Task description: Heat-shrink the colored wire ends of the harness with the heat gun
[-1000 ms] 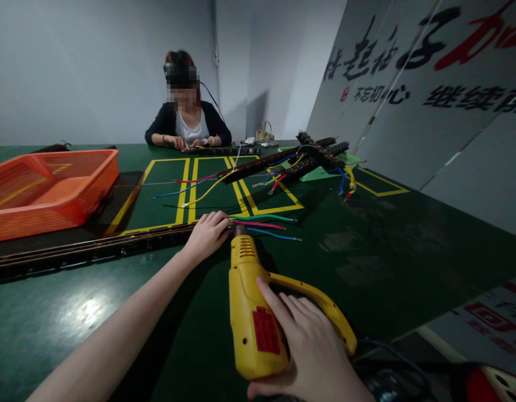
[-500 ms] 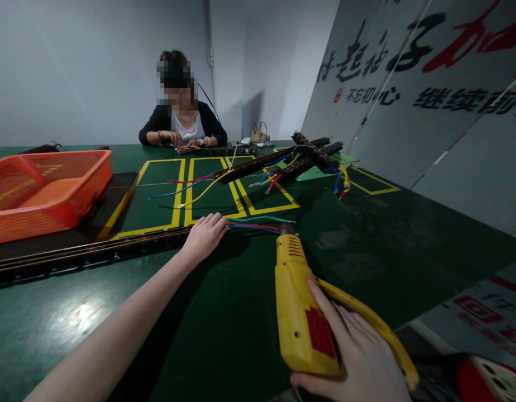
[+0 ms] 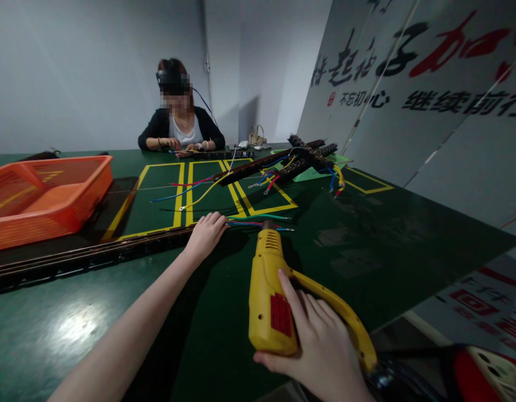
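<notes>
We read 不忘初心 and 继续前行, black print, on the white wall panel [image 3: 450, 167]. Brush characters above: too cursive for us. Red label [image 3: 280, 314] on yellow drill [image 3: 264, 279]: illegible.

From where I stand, the drill [image 3: 268, 301] sits in the right hand [image 3: 320, 346], over the table [image 3: 387, 234], and the wires [image 3: 262, 222] lie just beyond its nose. Left of that grip and a little farther off, the left hand [image 3: 205, 234] rests on the end of a long strip [image 3: 94, 254] that runs away leftward, with the tray [image 3: 44, 190] behind it. Far beyond the grip lies a heap of strips [image 3: 308, 156], a person [image 3: 178, 120] sits at the far edge, and a sign [image 3: 429, 111] leans along the right.
</notes>
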Demonstrator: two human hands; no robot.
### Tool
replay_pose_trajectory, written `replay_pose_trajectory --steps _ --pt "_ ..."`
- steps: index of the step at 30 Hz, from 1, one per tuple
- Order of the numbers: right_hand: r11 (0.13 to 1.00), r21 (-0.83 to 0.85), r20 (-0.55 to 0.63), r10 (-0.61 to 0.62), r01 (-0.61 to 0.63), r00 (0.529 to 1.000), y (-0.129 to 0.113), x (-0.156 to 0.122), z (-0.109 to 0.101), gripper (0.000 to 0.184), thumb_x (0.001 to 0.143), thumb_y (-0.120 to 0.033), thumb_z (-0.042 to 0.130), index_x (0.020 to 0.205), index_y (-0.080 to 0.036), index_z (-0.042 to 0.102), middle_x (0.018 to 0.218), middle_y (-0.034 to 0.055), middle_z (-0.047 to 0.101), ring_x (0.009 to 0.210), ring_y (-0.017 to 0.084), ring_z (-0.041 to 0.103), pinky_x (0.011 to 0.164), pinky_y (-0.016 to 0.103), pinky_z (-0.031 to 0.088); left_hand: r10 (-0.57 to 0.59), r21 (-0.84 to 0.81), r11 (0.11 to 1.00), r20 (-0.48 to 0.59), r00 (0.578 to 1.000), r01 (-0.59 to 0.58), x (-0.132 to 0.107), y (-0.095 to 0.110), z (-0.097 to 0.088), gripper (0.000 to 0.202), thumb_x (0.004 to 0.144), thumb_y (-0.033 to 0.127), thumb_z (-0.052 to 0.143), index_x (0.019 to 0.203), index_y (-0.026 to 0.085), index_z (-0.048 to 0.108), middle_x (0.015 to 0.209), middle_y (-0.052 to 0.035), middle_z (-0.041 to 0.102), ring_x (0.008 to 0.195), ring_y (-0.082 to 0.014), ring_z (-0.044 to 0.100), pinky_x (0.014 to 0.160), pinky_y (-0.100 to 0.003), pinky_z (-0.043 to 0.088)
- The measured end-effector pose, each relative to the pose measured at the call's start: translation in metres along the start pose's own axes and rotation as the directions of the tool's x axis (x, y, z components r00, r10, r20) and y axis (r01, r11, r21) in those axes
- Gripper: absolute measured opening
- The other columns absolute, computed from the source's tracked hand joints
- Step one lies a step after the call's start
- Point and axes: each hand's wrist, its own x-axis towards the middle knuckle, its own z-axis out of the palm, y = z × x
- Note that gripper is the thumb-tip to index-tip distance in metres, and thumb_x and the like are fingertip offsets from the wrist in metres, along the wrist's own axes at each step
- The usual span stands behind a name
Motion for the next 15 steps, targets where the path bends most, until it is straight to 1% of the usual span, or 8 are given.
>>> replay_pose_trajectory --steps 4,7,10,15 --pt "0.994 0.105 0.049 -0.044 0.038 0.998 -0.020 0.013 0.008 0.127 0.052 -0.080 0.066 0.147 -0.011 0.020 0.094 0.0105 0.065 0.081 0.027 0.063 0.073 0.039 0.050 -0.016 0.003 1.000 -0.013 1.000 0.016 0.002 0.000 0.002 0.023 0.096 0.030 0.036 0.099 0.017 0.055 0.095 -0.0077 0.057 0.089 -0.0221 0.052 0.077 -0.034 0.042" --pt "0.985 0.161 0.111 -0.071 0.053 0.991 -0.031 0.021 0.013 0.128 0.050 -0.081 0.066 0.147 -0.011 0.021 0.101 0.0132 0.065 0.086 0.029 0.062 0.077 0.042 0.050 -0.019 -0.015 1.000 -0.016 1.000 0.019 0.002 -0.001 0.002 0.020 0.095 0.028 0.039 0.098 0.017 0.056 0.093 -0.0069 0.056 0.088 -0.0217 0.051 0.078 -0.034 0.042" --pt "0.983 0.179 0.143 -0.072 0.045 0.987 -0.037 0.023 0.014 0.127 0.050 -0.081 0.066 0.147 -0.011 0.022 0.104 0.0140 0.064 0.090 0.030 0.062 0.081 0.043 0.050 -0.002 -0.051 0.999 -0.021 1.000 0.001 0.002 -0.002 0.001 0.016 0.093 0.025 0.043 0.098 0.017 0.056 0.093 -0.0063 0.056 0.089 -0.0211 0.051 0.078 -0.033 0.043" --pt "0.982 0.188 0.155 -0.061 0.031 0.986 -0.037 0.022 0.013 0.128 0.051 -0.085 0.062 0.148 -0.012 0.021 0.098 0.0113 0.064 0.086 0.029 0.062 0.079 0.044 0.050 0.013 -0.074 0.997 -0.037 0.999 -0.015 0.000 -0.004 0.002 0.016 0.092 0.026 0.044 0.097 0.018 0.057 0.094 -0.0058 0.057 0.089 -0.0206 0.050 0.079 -0.033 0.043"
